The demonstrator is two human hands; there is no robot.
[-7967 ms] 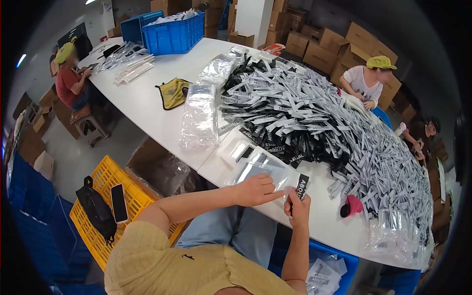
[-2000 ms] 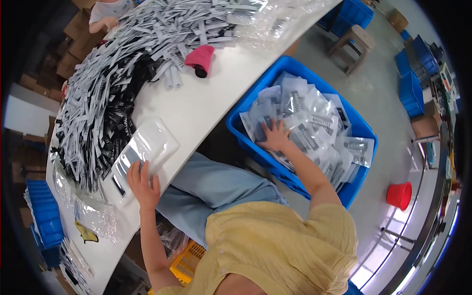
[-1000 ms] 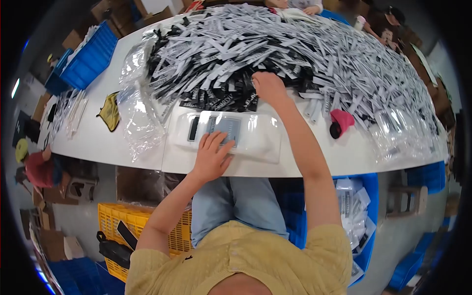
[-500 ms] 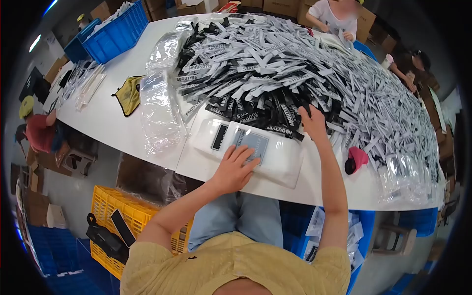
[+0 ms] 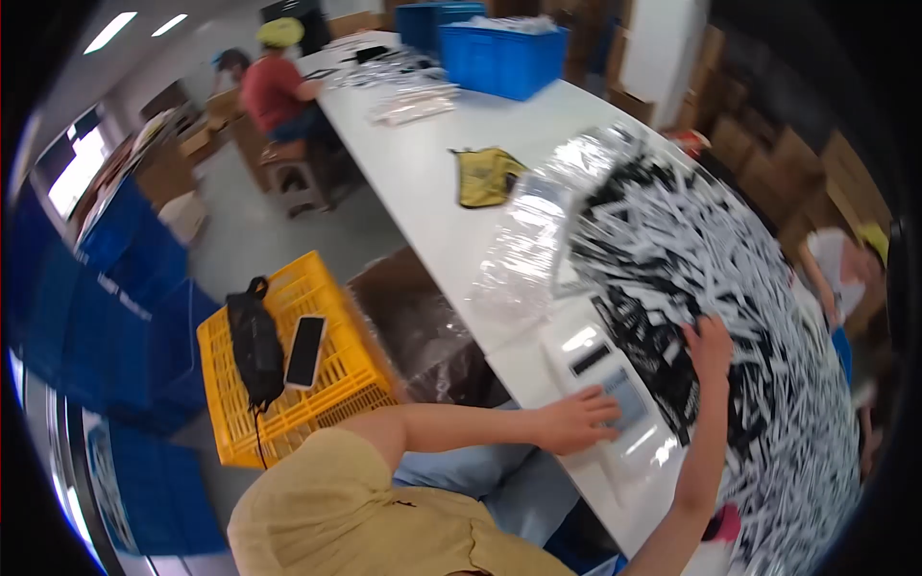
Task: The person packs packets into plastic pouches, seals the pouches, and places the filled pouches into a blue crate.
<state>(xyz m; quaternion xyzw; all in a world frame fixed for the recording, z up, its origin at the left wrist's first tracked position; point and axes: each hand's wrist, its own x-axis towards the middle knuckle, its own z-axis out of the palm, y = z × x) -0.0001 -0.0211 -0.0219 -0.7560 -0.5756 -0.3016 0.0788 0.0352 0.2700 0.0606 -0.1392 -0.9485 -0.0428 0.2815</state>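
Observation:
My left hand (image 5: 579,420) lies flat, fingers spread, on a stack of clear plastic bags (image 5: 639,449) with grey and black printed panels, near the table edge. My right hand (image 5: 711,348) reaches into the near side of a large heap, its fingers bent down over black strips (image 5: 672,370) with white lettering. Blur hides whether a strip is between those fingers. White and grey strips (image 5: 672,230) make up most of the heap beyond.
More clear plastic bags (image 5: 523,240), a yellow cloth item (image 5: 487,177) and a blue bin (image 5: 504,60) are on the white table (image 5: 423,192). A yellow crate (image 5: 331,278) by my left carries a phone (image 5: 305,351) and a black pouch (image 5: 254,346). Two people (image 5: 279,91) (image 5: 836,274) are nearby.
The view has swung to the left, so the table now runs diagonally and the yellow crate shows fully. My left hand stays on the bags, and my right hand stays at the black strips.

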